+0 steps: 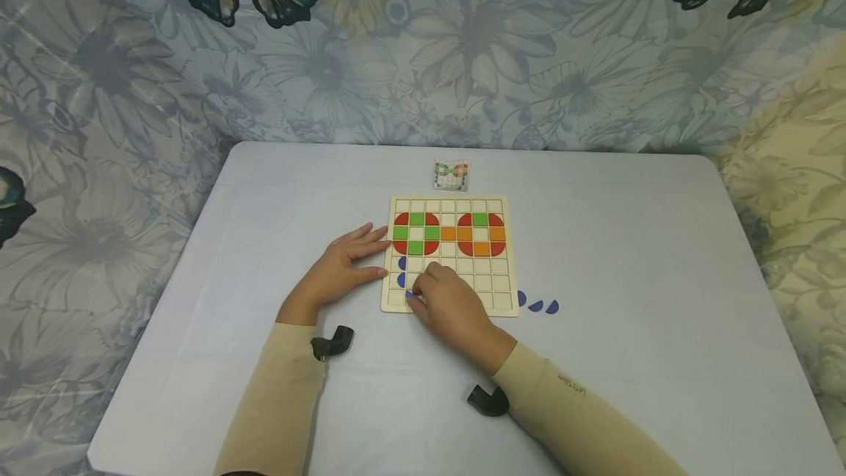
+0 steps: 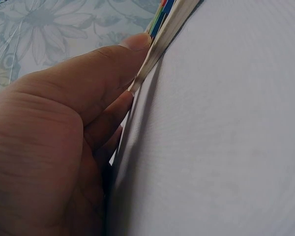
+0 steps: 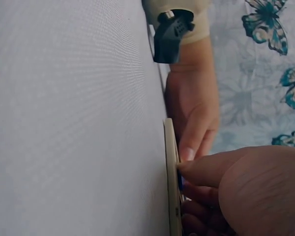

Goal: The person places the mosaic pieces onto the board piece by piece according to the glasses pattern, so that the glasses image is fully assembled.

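Observation:
A pale wooden grid board (image 1: 500, 285) lies on the white table, with red, green and orange tiles in two ring patterns joined by an orange square (image 1: 448, 233). Two blue half-circle tiles (image 1: 402, 263) sit in its left column. My left hand (image 1: 340, 270) rests at the board's left edge, its fingers extended, thumb and fingertips touching the rim. Over the lower left of the board, my right hand (image 1: 452, 311) pinches a blue tile (image 3: 181, 183) between thumb and fingers; the fingers cover most of it.
A small printed pattern card (image 1: 452, 175) lies behind the board. Several blue half-circle tiles (image 1: 536, 306) lie off the board's lower right corner, one against its edge. Black wrist devices (image 1: 489, 400) sit by both sleeves. Flower-print cloth (image 1: 463, 57) hangs behind the table.

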`<move>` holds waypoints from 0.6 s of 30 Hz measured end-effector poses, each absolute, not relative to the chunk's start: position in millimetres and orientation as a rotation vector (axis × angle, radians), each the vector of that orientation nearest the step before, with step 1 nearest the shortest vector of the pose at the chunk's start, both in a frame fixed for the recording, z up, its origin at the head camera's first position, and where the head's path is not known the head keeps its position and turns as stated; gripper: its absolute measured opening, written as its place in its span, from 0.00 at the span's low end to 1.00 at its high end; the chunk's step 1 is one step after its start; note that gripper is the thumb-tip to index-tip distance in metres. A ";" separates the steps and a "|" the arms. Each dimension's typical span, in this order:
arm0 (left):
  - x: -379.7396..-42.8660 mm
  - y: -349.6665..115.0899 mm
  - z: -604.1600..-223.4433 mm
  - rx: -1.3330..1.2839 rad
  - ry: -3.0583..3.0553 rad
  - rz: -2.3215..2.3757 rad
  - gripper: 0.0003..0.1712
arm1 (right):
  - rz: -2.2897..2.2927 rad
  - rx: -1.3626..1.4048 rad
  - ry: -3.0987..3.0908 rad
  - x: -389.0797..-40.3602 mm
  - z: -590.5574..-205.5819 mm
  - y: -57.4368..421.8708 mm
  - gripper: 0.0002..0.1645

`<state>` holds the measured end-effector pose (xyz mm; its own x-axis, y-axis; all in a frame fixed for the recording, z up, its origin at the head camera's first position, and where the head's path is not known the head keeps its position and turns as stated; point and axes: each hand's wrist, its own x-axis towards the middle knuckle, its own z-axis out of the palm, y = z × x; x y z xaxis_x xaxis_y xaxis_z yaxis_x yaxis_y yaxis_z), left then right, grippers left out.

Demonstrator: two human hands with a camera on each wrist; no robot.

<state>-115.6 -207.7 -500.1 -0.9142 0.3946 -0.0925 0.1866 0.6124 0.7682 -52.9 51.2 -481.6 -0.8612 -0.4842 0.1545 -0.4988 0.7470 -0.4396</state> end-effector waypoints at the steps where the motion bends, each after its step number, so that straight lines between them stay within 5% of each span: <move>1: -115.6 -207.9 -500.2 0.473 2.586 1.190 0.36 | 0.744 0.817 -2.910 -53.0 -482.0 51.0 0.09; 18: -115.1 -207.2 -498.6 0.473 2.582 1.194 0.36 | 0.805 0.845 -2.888 -55.6 -483.5 53.1 0.07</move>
<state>-115.1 -207.2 -498.6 -0.9140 0.3946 -0.0943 0.1836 0.6097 0.7711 -55.6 53.1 -483.5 -0.8526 -0.4958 0.1650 -0.5097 0.7195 -0.4717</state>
